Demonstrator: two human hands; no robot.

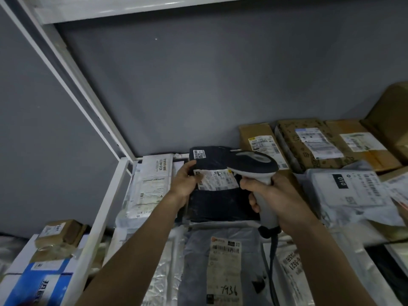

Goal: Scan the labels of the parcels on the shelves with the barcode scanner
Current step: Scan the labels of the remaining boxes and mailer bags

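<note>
A black plastic parcel (217, 202) lies on the shelf in the middle, with a white shipping label (217, 180) across it. My left hand (187, 182) grips the parcel's left edge, thumb on the label's corner. My right hand (271, 195) grips the grey handle of the barcode scanner (254, 164). The scanner's dark head hangs just above the label, pointing left and down. Its cable (272, 257) drops toward the bottom of the view.
White mailer bags (154, 180) lie left of the black parcel and a grey bag (225, 261) lies in front. Cardboard boxes (309, 144) stand at the back right, a pale bag (348, 191) at right. The white shelf frame (103, 208) runs down the left, with boxes (59, 235) beyond it.
</note>
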